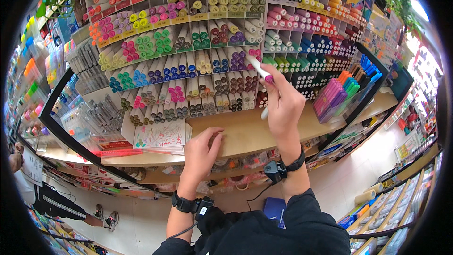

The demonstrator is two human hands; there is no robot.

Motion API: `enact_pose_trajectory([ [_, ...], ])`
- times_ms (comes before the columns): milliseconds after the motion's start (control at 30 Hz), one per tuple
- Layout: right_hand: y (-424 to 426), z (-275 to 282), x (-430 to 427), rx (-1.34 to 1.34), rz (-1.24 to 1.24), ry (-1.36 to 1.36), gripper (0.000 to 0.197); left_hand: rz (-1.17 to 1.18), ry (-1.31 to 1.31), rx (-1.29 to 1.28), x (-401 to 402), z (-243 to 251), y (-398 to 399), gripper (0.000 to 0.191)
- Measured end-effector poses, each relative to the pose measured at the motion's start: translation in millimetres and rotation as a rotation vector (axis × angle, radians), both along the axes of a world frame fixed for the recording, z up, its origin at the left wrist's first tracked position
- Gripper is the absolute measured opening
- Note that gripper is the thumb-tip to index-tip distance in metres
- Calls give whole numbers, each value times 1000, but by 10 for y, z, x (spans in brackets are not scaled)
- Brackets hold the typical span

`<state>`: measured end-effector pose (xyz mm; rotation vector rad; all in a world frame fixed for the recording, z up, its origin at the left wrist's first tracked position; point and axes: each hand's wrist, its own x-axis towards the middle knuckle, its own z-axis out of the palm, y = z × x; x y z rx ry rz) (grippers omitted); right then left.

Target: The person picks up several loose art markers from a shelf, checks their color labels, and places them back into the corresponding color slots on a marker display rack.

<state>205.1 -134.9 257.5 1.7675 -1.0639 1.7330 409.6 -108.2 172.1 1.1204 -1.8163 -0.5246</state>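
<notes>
My right hand (286, 102) grips a white marker with a magenta end (260, 68) between thumb and fingers. The marker's far end reaches the compartment of pink-ended markers (253, 52) in the display rack. Below the same hand, the tip of another white stick-like thing (264, 114) shows; my fingers hide the rest of it. My left hand (203, 148) hovers at or rests on the wooden shelf (244, 127), its fingers slightly bent and apart, with nothing in it. Just left of it lies a stack of scribbled test paper (161, 135).
Rows of colour-sorted markers (170, 69) fill the rack's compartments. At right stands a clear holder of coloured pens (334, 95); at left, a box of grey pens (102, 109). Black frame bars (67, 127) edge the display. Another person (46, 194) stands at far left.
</notes>
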Motion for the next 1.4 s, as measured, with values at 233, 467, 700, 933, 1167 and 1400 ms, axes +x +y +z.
enact_pose_trajectory([
  [233, 138, 17, 30, 356, 75, -128, 33, 54, -40, -41, -17, 18, 12, 17],
  [467, -33, 199, 39, 287, 153, -349, 24, 43, -35, -56, -23, -17, -2, 17],
  [700, -150, 182, 89, 141, -153, -184, 27, 58, -24, -32, -7, 7, 19, 17],
  [933, -174, 72, 82, 469, 46, -229, 25, 36, -48, -27, -7, 21, 29, 17],
  [1167, -77, 162, 41, 577, 291, -432, 25, 43, -31, -54, -4, 3, 24, 16],
  [1400, -6, 139, 122, 505, 114, -343, 19, 45, -36, -64, -18, -3, 27, 17],
])
